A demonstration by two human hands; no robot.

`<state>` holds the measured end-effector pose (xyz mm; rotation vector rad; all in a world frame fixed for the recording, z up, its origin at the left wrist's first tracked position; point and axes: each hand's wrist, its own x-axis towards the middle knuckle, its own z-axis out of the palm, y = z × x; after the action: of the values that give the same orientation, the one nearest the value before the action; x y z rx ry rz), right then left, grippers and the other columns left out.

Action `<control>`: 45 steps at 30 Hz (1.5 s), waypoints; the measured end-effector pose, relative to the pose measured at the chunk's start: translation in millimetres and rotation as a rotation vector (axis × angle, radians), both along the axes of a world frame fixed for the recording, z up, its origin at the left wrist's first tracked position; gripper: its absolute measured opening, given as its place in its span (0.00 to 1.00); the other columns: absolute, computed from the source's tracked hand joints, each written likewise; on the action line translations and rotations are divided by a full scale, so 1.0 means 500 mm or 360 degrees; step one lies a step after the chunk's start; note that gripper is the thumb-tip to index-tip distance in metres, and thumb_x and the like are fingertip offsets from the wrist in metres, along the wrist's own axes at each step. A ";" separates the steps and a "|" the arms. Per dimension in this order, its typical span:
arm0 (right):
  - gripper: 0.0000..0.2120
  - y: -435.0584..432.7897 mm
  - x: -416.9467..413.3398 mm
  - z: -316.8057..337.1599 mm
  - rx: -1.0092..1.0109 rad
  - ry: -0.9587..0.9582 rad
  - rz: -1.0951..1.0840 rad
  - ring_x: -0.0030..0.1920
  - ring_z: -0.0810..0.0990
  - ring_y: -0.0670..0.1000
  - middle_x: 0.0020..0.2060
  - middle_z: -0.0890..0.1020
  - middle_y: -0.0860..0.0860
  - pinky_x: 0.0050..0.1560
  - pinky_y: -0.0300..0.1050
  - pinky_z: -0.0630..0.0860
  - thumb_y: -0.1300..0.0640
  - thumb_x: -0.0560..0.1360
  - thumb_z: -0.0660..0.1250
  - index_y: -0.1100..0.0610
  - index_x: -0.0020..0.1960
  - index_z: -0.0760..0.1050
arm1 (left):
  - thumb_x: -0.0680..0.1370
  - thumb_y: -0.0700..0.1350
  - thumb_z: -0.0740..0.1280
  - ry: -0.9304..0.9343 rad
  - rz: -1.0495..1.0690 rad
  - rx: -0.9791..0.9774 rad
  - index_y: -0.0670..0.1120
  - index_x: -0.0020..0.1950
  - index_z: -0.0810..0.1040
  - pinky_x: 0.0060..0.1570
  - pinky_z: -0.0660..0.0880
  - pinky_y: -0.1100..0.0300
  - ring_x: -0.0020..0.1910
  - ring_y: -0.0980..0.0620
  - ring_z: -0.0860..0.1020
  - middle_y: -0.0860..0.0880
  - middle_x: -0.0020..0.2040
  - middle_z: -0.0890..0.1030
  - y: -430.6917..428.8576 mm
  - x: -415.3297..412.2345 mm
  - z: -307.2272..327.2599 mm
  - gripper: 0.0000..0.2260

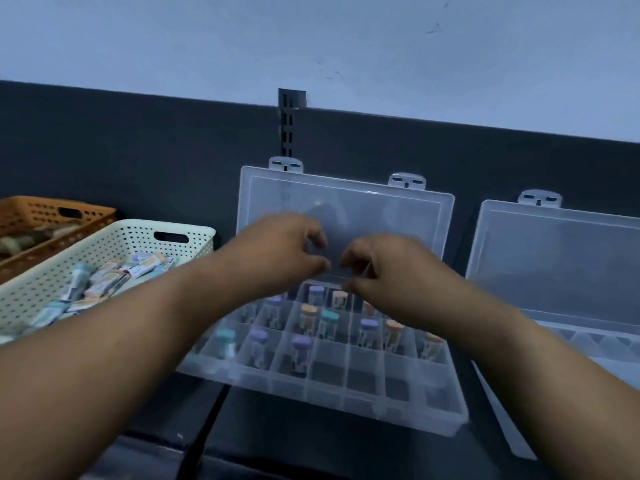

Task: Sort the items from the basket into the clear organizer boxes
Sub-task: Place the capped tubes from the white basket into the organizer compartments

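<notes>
Clear plastic, the nearer organizer box [346, 407] on the table has capped vials [329, 320] in its back and middle compartments. Its front rows are bare, the second organizer box [561, 265] looks unfilled and the white basket [114, 237] is heaped with items [104, 275], so the sort seems under half done. Left hand [287, 247] and right hand [388, 268] hover nearly touching over the back row, fingers curled; blur hides whether they pinch anything.

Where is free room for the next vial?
Free: the front row of the middle organizer box, in front of the capped vials; the right organizer box looks empty. Crowded: the middle box's back rows, under the left hand and right hand.
</notes>
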<state>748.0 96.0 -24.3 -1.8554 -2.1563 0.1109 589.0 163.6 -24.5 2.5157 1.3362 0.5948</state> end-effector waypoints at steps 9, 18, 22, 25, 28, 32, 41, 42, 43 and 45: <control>0.10 0.083 -0.269 -0.012 -0.0090 0.0014 0.0351 0.50 0.78 0.50 0.50 0.80 0.48 0.53 0.49 0.76 0.50 0.76 0.67 0.51 0.56 0.78 | 0.73 0.51 0.73 -0.0108 0.0402 -0.0120 0.51 0.45 0.81 0.36 0.71 0.62 0.35 0.56 0.77 0.54 0.39 0.81 0.066 -0.326 0.007 0.06; 0.17 0.191 -0.505 -0.052 -0.0298 -0.0140 0.0378 0.58 0.76 0.52 0.59 0.78 0.50 0.54 0.44 0.73 0.50 0.76 0.67 0.51 0.64 0.74 | 0.74 0.47 0.72 0.0506 0.0252 -0.0462 0.51 0.57 0.81 0.54 0.75 0.58 0.51 0.55 0.78 0.55 0.53 0.81 0.144 -0.518 -0.071 0.12; 0.18 0.223 -0.568 -0.090 -0.0537 -0.0429 0.0342 0.55 0.77 0.53 0.57 0.79 0.52 0.49 0.43 0.73 0.54 0.76 0.68 0.54 0.64 0.74 | 0.72 0.50 0.73 0.0725 0.0026 -0.0651 0.51 0.61 0.78 0.56 0.76 0.55 0.53 0.54 0.79 0.53 0.57 0.80 0.161 -0.535 -0.110 0.18; 0.09 0.235 -0.589 -0.123 -0.0646 -0.0549 0.0252 0.46 0.78 0.53 0.46 0.79 0.52 0.44 0.46 0.76 0.55 0.77 0.65 0.55 0.56 0.77 | 0.74 0.51 0.70 0.0875 -0.0122 -0.0590 0.52 0.64 0.77 0.57 0.74 0.56 0.56 0.51 0.76 0.51 0.60 0.78 0.166 -0.527 -0.124 0.18; 0.10 0.237 -0.592 -0.136 -0.0608 -0.0590 0.0167 0.35 0.72 0.51 0.32 0.71 0.49 0.35 0.44 0.69 0.54 0.77 0.63 0.53 0.37 0.69 | 0.75 0.52 0.69 0.0973 -0.0217 -0.0516 0.52 0.61 0.79 0.51 0.76 0.55 0.49 0.49 0.77 0.49 0.54 0.80 0.173 -0.519 -0.133 0.15; 0.05 0.237 -0.593 -0.136 -0.0567 -0.0572 0.0142 0.39 0.73 0.53 0.37 0.74 0.51 0.39 0.44 0.71 0.56 0.76 0.64 0.56 0.43 0.71 | 0.74 0.51 0.70 0.0995 -0.0266 -0.0473 0.48 0.51 0.79 0.41 0.73 0.57 0.43 0.50 0.76 0.49 0.46 0.78 0.188 -0.520 -0.139 0.10; 0.07 0.208 -0.527 -0.083 -0.0142 0.0628 -0.0037 0.32 0.81 0.49 0.41 0.81 0.51 0.30 0.41 0.74 0.56 0.73 0.70 0.50 0.47 0.72 | 0.71 0.47 0.75 -0.0450 0.0002 -0.0474 0.49 0.41 0.76 0.31 0.74 0.58 0.34 0.54 0.77 0.50 0.37 0.79 0.185 -0.533 -0.079 0.08; 0.07 0.203 -0.515 -0.076 -0.0116 0.0777 -0.0060 0.28 0.79 0.47 0.38 0.81 0.51 0.27 0.39 0.73 0.57 0.73 0.71 0.50 0.45 0.73 | 0.71 0.45 0.75 -0.0618 0.0007 -0.0587 0.48 0.44 0.77 0.33 0.76 0.56 0.34 0.53 0.78 0.49 0.38 0.80 0.180 -0.528 -0.067 0.07; 0.08 0.199 -0.502 -0.069 -0.0084 0.0875 -0.0080 0.26 0.77 0.45 0.35 0.80 0.51 0.27 0.38 0.72 0.57 0.72 0.72 0.50 0.43 0.73 | 0.72 0.43 0.74 -0.0759 -0.0009 -0.0704 0.47 0.47 0.78 0.37 0.78 0.55 0.35 0.53 0.79 0.48 0.39 0.81 0.175 -0.522 -0.057 0.07; 0.09 0.189 -0.469 -0.053 0.0008 0.0984 -0.0106 0.27 0.75 0.46 0.31 0.76 0.50 0.30 0.40 0.72 0.58 0.70 0.75 0.52 0.39 0.74 | 0.73 0.38 0.72 -0.0946 -0.0085 -0.0891 0.45 0.50 0.79 0.43 0.79 0.57 0.37 0.53 0.80 0.47 0.38 0.80 0.162 -0.499 -0.040 0.07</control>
<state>513.6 190.8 -51.0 -1.6064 -1.6609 0.5796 339.6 244.4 -44.5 1.7333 1.0214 0.7507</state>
